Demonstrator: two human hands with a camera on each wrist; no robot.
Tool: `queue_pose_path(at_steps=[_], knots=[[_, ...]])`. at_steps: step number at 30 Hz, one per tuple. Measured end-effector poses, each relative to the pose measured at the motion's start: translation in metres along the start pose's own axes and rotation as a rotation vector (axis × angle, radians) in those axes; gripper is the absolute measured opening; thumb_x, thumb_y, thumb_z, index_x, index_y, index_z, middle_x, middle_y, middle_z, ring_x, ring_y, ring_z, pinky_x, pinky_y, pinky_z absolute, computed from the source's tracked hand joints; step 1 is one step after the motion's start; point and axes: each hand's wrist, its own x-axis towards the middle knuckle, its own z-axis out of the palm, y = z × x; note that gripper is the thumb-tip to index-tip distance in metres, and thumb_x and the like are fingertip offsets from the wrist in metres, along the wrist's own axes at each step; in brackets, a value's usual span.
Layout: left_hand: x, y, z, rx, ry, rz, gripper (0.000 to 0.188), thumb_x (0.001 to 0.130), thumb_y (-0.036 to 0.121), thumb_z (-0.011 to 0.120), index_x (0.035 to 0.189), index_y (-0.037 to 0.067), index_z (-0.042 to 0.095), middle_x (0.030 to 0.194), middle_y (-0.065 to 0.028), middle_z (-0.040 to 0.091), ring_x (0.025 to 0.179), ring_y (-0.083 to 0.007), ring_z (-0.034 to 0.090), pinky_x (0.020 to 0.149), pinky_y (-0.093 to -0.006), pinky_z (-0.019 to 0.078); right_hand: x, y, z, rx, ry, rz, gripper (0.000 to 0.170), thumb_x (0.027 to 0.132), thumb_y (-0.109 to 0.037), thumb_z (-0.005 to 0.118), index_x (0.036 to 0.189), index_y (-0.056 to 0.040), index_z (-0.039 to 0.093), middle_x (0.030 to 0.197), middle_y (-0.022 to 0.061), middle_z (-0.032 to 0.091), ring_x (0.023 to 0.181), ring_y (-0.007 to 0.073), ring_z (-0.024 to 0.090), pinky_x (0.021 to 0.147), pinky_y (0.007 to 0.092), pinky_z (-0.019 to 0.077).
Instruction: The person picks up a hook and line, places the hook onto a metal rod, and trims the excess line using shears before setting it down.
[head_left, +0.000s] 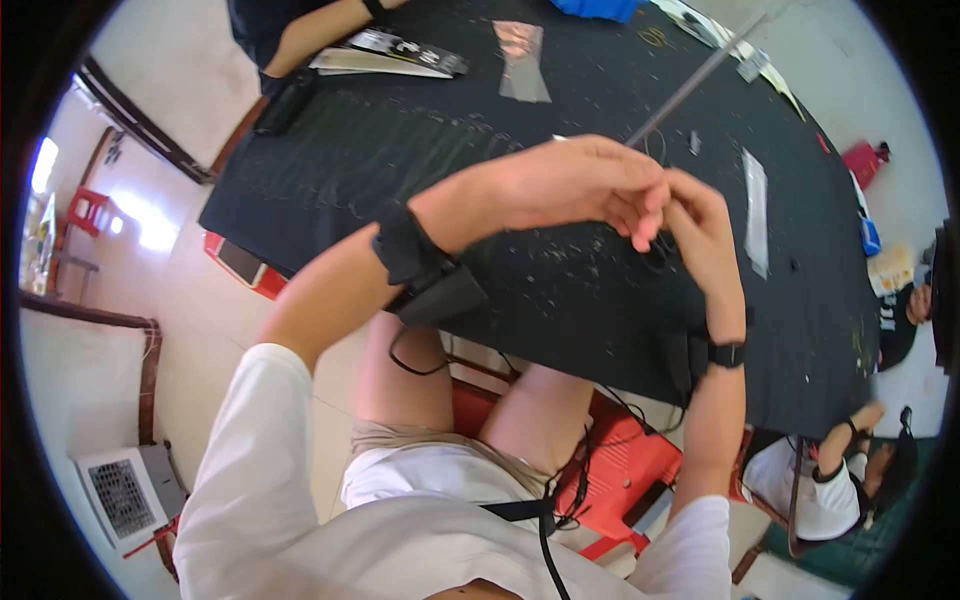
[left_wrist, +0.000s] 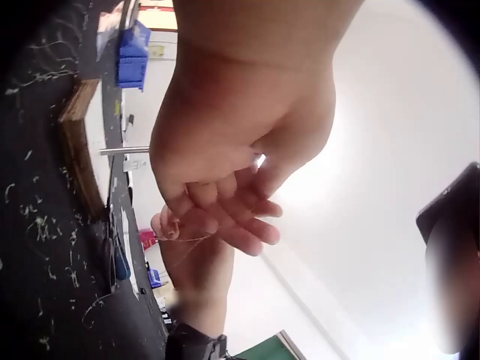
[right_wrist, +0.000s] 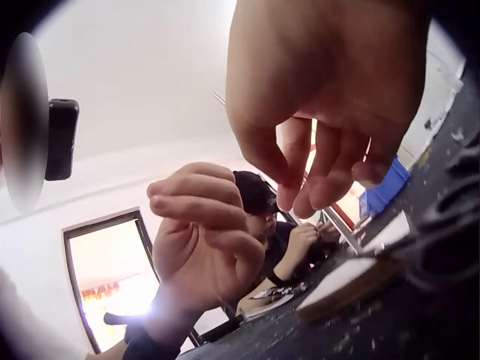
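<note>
In the head view my left hand point(head_left: 580, 185) and right hand point(head_left: 705, 235) meet above the black table point(head_left: 390, 150), fingertips close together. A fine thread point(left_wrist: 187, 239) stretches between the fingers in the left wrist view. There the right hand point(left_wrist: 196, 244) pinches it below the left hand point(left_wrist: 240, 142), whose bent fingers hold its other end. The right wrist view has the right hand point(right_wrist: 330, 105) with thumb and fingertips together, beside the left hand point(right_wrist: 210, 232) with curled fingers. A thin metal rod point(head_left: 690, 85) rises behind the hands from a wooden block point(left_wrist: 84, 142).
Thread scraps litter the table. A plastic packet point(head_left: 520, 65), a white strip point(head_left: 756, 215) and a blue bin point(left_wrist: 133, 60) lie around. Scissors point(right_wrist: 442, 232) rest near the block. Another person's arm point(head_left: 320, 38) reaches in at the far left; someone sits at the right.
</note>
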Motion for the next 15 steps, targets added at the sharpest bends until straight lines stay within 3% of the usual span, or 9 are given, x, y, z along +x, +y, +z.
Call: queue_pose_path(at_steps=[3, 6, 7, 9, 10, 13, 15], knots=[[-0.003, -0.001, -0.001, -0.018, 0.043, 0.019, 0.028, 0.094, 0.027, 0.039, 0.081, 0.006, 0.051, 0.079, -0.0068, 0.058, 0.076, -0.0149, 0.056, 0.074, -0.0280, 0.0434, -0.009, -0.002, 0.016, 0.113, -0.055, 0.026, 0.020, 0.080, 0.001, 0.048, 0.096, -0.0032, 0.059, 0.081, -0.0005, 0.058, 0.076, 0.0054, 0.051, 0.067, 0.0200, 0.0391], [-0.006, 0.004, 0.001, 0.037, 0.097, 0.034, 0.029, 0.093, 0.027, 0.039, 0.081, 0.005, 0.053, 0.077, -0.0063, 0.057, 0.074, -0.0147, 0.055, 0.074, -0.0273, 0.0434, -0.009, -0.005, 0.021, -0.078, 0.110, -0.107, 0.019, 0.080, 0.000, 0.049, 0.095, -0.0032, 0.060, 0.083, 0.0004, 0.060, 0.074, 0.0055, 0.052, 0.066, 0.0207, 0.0395], [-0.008, 0.007, 0.000, 0.031, 0.089, 0.032, 0.029, 0.093, 0.027, 0.039, 0.081, 0.005, 0.053, 0.077, -0.0063, 0.057, 0.074, -0.0147, 0.055, 0.074, -0.0273, 0.0434, -0.006, -0.002, 0.018, -0.082, 0.116, -0.099, 0.019, 0.080, 0.000, 0.049, 0.095, -0.0032, 0.060, 0.083, 0.0004, 0.060, 0.074, 0.0055, 0.052, 0.066, 0.0207, 0.0395], [-0.011, 0.011, -0.002, 0.017, 0.199, 0.073, 0.029, 0.093, 0.026, 0.039, 0.081, 0.004, 0.053, 0.074, -0.0054, 0.056, 0.071, -0.0140, 0.054, 0.072, -0.0268, 0.0434, -0.002, 0.011, 0.007, -0.077, 0.324, -0.061, 0.018, 0.081, -0.003, 0.052, 0.096, -0.0032, 0.061, 0.081, 0.0007, 0.061, 0.073, 0.0060, 0.053, 0.065, 0.0198, 0.0395], [-0.011, 0.013, -0.003, 0.034, 0.243, 0.108, 0.030, 0.093, 0.027, 0.038, 0.080, 0.004, 0.053, 0.070, -0.0041, 0.055, 0.067, -0.0136, 0.053, 0.070, -0.0265, 0.0434, 0.000, 0.017, 0.002, -0.118, 0.357, -0.057, 0.022, 0.080, -0.009, 0.058, 0.101, -0.0045, 0.060, 0.088, 0.0022, 0.062, 0.074, 0.0067, 0.053, 0.064, 0.0190, 0.0395], [-0.011, 0.013, -0.009, 0.080, 0.367, 0.145, 0.029, 0.093, 0.026, 0.037, 0.080, 0.005, 0.052, 0.066, -0.0014, 0.052, 0.063, -0.0103, 0.050, 0.063, -0.0236, 0.0397, 0.015, 0.023, 0.005, -0.142, 0.346, -0.019, 0.029, 0.079, -0.013, 0.063, 0.106, -0.0059, 0.057, 0.097, 0.0035, 0.060, 0.074, 0.0077, 0.054, 0.061, 0.0189, 0.0395], [-0.011, 0.012, -0.010, 0.091, 0.361, 0.139, 0.029, 0.093, 0.026, 0.037, 0.080, 0.005, 0.053, 0.065, -0.0006, 0.051, 0.063, -0.0094, 0.049, 0.062, -0.0230, 0.0386, 0.028, 0.020, 0.016, -0.321, 0.294, -0.107, 0.037, 0.078, -0.017, 0.065, 0.111, -0.0067, 0.055, 0.106, 0.0047, 0.057, 0.074, 0.0094, 0.054, 0.060, 0.0208, 0.0405]])
